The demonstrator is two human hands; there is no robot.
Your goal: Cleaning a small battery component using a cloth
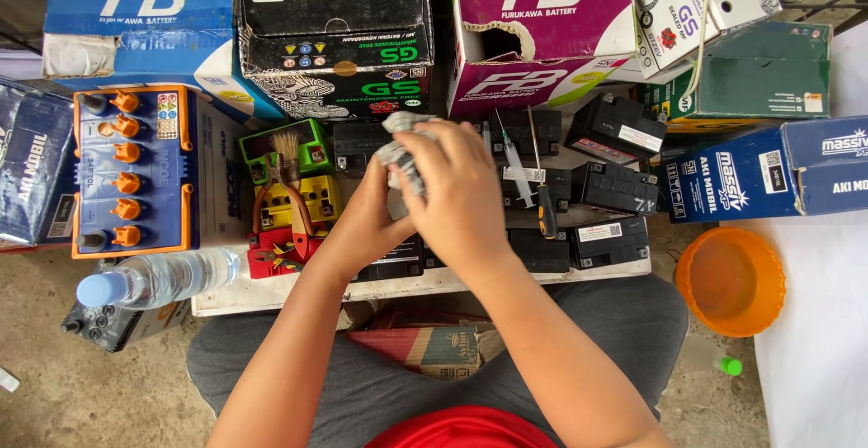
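Concrete floor with stacked cardboard boxes (542, 32), low desk (271, 296) crowded with black batteries (615, 186), both hands above its middle, left hand (366, 222) and right hand (461, 195) fingers closed around a crumpled grey rag (402, 141), orange bowl (731, 281) at right.

Crumpled grey rag (402, 145), bunched between both hands, above black batteries.

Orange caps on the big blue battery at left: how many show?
6 orange caps, in one column down the battery: at and. None looks hidden.
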